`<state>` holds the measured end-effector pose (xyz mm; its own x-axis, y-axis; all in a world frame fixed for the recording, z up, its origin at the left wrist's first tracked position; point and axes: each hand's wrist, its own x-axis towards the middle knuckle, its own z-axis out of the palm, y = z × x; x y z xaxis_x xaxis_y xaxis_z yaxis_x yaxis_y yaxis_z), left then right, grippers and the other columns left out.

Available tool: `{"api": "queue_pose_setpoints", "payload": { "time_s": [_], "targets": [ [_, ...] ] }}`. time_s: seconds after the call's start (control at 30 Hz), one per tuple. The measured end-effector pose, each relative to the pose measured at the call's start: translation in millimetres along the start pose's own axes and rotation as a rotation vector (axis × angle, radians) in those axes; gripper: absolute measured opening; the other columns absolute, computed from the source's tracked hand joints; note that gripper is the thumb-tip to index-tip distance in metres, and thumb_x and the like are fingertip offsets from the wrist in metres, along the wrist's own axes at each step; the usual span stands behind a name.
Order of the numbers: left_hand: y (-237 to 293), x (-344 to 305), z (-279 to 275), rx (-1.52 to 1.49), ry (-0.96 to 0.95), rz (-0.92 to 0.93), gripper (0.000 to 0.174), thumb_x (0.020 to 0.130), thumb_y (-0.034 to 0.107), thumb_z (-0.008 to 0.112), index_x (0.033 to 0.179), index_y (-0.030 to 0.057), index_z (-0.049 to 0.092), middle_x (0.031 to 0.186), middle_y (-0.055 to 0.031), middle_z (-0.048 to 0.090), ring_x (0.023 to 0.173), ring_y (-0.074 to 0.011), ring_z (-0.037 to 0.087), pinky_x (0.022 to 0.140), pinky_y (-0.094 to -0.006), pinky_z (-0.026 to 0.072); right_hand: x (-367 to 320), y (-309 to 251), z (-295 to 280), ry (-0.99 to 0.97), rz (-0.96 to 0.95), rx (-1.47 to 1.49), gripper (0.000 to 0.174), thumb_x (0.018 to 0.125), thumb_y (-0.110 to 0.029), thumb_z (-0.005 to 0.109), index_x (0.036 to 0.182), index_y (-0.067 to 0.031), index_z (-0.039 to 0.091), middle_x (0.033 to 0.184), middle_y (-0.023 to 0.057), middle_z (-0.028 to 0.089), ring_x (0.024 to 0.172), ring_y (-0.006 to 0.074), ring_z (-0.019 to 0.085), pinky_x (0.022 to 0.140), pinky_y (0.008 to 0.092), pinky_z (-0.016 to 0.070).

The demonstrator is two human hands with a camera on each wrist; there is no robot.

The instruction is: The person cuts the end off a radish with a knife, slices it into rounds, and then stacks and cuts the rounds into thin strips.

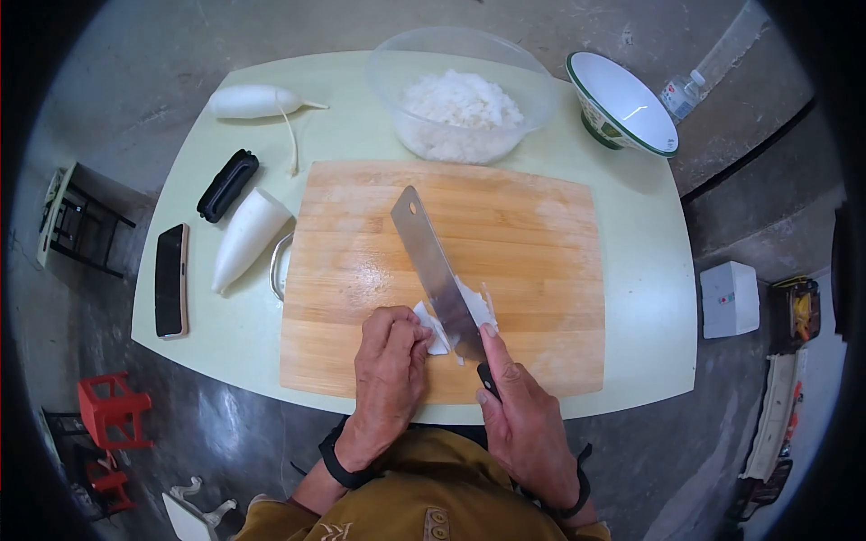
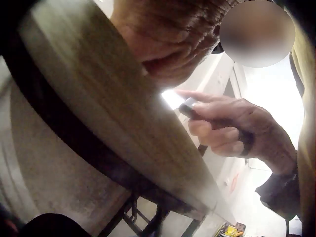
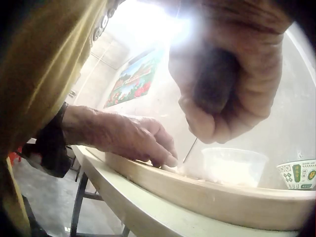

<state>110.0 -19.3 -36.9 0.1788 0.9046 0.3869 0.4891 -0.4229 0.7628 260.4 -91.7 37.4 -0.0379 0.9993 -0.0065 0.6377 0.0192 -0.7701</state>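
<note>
My right hand [image 1: 523, 410] grips the black handle of a cleaver [image 1: 426, 257], its index finger stretched along the blade. The blade stands over the near middle of a wooden cutting board [image 1: 361, 216], angled away to the left. Left of the blade, the curled fingertips of my left hand [image 1: 388, 370] hold a small white radish piece [image 1: 437, 341] down on the board. Thin white radish slices [image 1: 476, 305] lie against the blade's right side. In the right wrist view, the left hand [image 3: 123, 136] is low at the board and the cleaver handle [image 3: 216, 81] fills the right fist.
Behind the board stands a clear plastic bowl [image 1: 397, 68] of shredded white radish, with a green-rimmed bowl [image 1: 622, 95] to its right. A whole radish [image 1: 257, 101], a cut radish [image 1: 248, 243], a black case [image 1: 227, 185] and a phone [image 1: 171, 279] lie on the left.
</note>
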Motion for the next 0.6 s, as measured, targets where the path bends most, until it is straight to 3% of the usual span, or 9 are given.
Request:
{"api": "queue_pose_setpoints", "payload": {
  "time_s": [0.03, 0.13, 0.37, 0.57, 0.6],
  "targets": [
    [0, 0, 0, 0.022, 0.015, 0.032, 0.021, 0.075, -0.014, 0.067, 0.089, -0.0018, 0.058, 0.094, -0.0135, 0.057, 0.081, -0.0275, 0.061, 0.068, -0.0332, 0.0507, -1, -3, -1, -0.046, 0.061, 0.009, 0.063, 0.089, 0.004, 0.054, 0.148, -0.0018, 0.032, 0.126, 0.0269, 0.056, 0.103, 0.0440, 0.060, 0.086, 0.0444, 0.0504],
    [-1, -1, 1, -0.005, -0.010, -0.008, 0.021, 0.073, -0.009, 0.069, 0.088, 0.0008, 0.058, 0.096, -0.0143, 0.056, 0.089, -0.0331, 0.057, 0.074, -0.0383, 0.0494, -2, -3, 0, -0.046, 0.076, 0.006, 0.065, 0.088, 0.004, 0.055, 0.148, -0.0039, 0.032, 0.119, 0.0276, 0.059, 0.101, 0.0449, 0.061, 0.084, 0.0447, 0.0510],
    [0, 0, 1, 0.009, -0.002, 0.014, 0.021, 0.073, -0.009, 0.069, 0.088, 0.0002, 0.059, 0.096, -0.0145, 0.056, 0.088, -0.0328, 0.058, 0.073, -0.0381, 0.0493, -3, -4, 1, -0.054, 0.075, 0.011, 0.066, 0.088, 0.004, 0.056, 0.149, -0.0043, 0.032, 0.111, 0.0274, 0.060, 0.095, 0.0461, 0.061, 0.081, 0.0461, 0.0508],
    [3, 2, 1, 0.042, 0.035, 0.035, 0.021, 0.074, -0.014, 0.068, 0.087, -0.0031, 0.057, 0.092, -0.0143, 0.057, 0.080, -0.0291, 0.061, 0.069, -0.0344, 0.0510, -9, -8, 2, -0.113, 0.113, -0.094, 0.068, 0.088, 0.002, 0.056, 0.150, -0.0052, 0.029, 0.102, 0.0237, 0.060, 0.084, 0.0438, 0.061, 0.071, 0.0463, 0.0519],
    [3, 2, 1, 0.047, 0.034, 0.037, 0.021, 0.074, -0.015, 0.068, 0.087, -0.0033, 0.057, 0.092, -0.0145, 0.057, 0.080, -0.0291, 0.061, 0.069, -0.0344, 0.0510, -11, -6, 4, -0.085, 0.058, -0.152, 0.072, 0.085, 0.002, 0.057, 0.151, -0.0074, 0.028, 0.091, 0.0185, 0.056, 0.071, 0.0381, 0.059, 0.060, 0.0445, 0.0507]
  ]
}}
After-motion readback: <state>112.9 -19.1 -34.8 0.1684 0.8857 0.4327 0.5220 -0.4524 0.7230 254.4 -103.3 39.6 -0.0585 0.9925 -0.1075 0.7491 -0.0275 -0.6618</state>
